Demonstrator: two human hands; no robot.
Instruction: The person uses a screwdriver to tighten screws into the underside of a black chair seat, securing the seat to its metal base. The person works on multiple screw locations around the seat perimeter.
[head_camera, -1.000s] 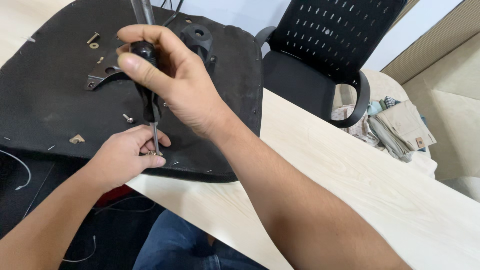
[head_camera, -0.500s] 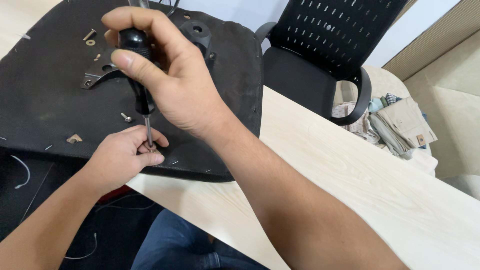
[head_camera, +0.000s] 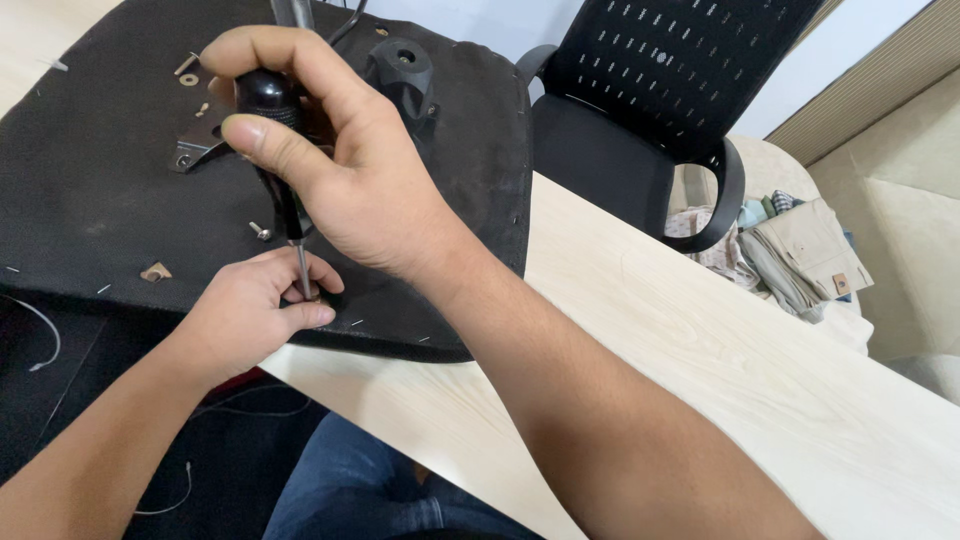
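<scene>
Pale wood table (head_camera: 700, 330) carries an upturned black seat (head_camera: 90, 210). Right hand (head_camera: 340, 170) grips a screwdriver (head_camera: 280, 150) upright, shaft down to the seat. Left hand (head_camera: 255, 310) pinches around the tip, just under the right. Loose screw (head_camera: 260, 232) left of the shaft; office chair (head_camera: 640, 110) beyond the right forearm.

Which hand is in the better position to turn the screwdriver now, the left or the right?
Probably the right hand: it wraps the black handle of the screwdriver from above. The left hand pinches at the tip, low on the black seat base.
</scene>
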